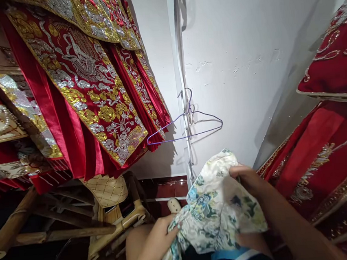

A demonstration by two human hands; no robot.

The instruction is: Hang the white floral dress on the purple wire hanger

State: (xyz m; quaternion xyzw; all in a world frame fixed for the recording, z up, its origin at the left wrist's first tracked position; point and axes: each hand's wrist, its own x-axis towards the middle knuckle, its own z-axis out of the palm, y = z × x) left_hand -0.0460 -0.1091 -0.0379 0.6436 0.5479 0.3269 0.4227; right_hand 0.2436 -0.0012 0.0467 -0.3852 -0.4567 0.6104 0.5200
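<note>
Gripped both sides: left hand (pixel 160 242) closed on bunched floral cloth (pixel 213 208), right hand (pixel 253 181) pinching its upper edge, lower centre of frame. Handling judged in progress; loose folds call for two-handed control.

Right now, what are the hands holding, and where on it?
A floral cloth: the left hand grips its bunched left side, the right hand its upper right edge.

Left hand (pixel 164 239): low centre, palm down, fingers curled closed. Right hand (pixel 248 179): higher, fingers bent inward. Both forearms: bare, angled inward from below.
</note>
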